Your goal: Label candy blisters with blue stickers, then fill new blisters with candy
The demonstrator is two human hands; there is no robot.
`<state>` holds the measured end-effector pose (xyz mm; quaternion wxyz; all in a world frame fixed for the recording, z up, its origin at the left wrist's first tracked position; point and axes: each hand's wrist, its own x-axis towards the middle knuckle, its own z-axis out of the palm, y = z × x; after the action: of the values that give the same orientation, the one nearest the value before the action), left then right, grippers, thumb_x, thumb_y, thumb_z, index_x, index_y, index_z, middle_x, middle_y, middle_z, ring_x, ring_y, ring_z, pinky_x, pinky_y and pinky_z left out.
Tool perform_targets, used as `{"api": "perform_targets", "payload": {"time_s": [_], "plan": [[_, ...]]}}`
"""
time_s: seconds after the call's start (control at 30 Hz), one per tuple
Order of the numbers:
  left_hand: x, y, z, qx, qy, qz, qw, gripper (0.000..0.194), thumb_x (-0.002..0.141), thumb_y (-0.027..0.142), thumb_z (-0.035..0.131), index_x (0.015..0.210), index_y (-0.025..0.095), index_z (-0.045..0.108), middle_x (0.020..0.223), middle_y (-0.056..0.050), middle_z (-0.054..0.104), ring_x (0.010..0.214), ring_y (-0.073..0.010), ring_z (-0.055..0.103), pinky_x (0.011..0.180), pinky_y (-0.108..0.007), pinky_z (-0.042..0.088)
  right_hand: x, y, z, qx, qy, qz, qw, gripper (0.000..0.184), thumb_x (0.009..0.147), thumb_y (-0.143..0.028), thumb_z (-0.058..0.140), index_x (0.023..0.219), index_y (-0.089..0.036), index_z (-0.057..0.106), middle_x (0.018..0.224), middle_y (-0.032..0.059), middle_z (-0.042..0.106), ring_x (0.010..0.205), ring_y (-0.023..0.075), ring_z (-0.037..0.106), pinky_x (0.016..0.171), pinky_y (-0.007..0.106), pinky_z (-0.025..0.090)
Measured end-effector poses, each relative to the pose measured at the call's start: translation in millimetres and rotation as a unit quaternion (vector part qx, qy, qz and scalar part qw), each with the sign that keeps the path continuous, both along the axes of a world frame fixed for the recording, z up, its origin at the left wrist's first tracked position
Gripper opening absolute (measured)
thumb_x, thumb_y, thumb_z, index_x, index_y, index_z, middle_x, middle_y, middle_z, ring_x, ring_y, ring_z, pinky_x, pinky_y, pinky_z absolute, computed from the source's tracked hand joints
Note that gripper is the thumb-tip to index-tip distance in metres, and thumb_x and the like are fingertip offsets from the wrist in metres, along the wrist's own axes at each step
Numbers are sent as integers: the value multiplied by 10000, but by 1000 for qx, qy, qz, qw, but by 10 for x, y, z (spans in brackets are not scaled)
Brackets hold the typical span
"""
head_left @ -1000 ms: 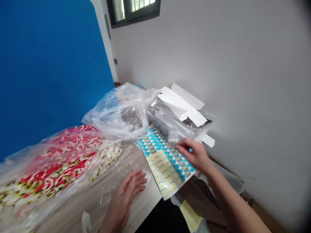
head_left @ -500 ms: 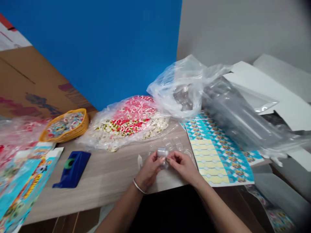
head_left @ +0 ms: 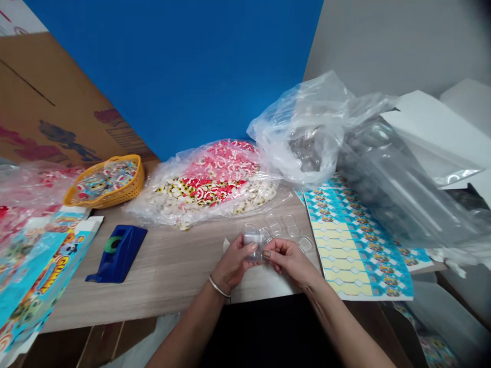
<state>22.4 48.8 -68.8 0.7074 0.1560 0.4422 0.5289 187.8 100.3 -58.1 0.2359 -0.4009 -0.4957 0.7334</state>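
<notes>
In front of my body, my left hand is closed around a small clear plastic container, its thumb lying across the near side. My right hand has thumb and forefinger pinched together at the container's right edge. Whether a smaller piece sits between those fingertips is hidden. Just beyond the hands, several clear plastic pieces with rounded outlines lie on the wooden table.
Left lie a blue tape dispenser, a yellow basket of small wrapped items and printed packaging. Behind is a plastic bag of red and white pieces. Right are sticker sheets and clear bags.
The view has shifted, so the table's things sit slightly differently in it. Both hands stay together at the clear container, which now shows more above the left fingers.
</notes>
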Motion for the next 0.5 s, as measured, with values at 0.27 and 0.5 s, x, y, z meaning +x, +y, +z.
{"api": "perform_targets", "payload": {"time_s": [0.27,0.5], "plan": [[-31,51,33,9,39,40,998,420,632,301,841,982,167,651,940,-51,672,856,-185,621,774,-318,500,32,134,63,0,-21,-19,1000,335,696,-458,760,689,-165,598,492,-75,470,383,46,355,398,200,233],[32,49,102,22,33,27,999,411,620,320,834,951,159,650,871,-37,661,791,-178,602,718,-296,473,-63,78,31,2,-5,41,999,339,727,-463,757,700,-156,615,479,-72,483,384,46,370,396,193,239]]}}
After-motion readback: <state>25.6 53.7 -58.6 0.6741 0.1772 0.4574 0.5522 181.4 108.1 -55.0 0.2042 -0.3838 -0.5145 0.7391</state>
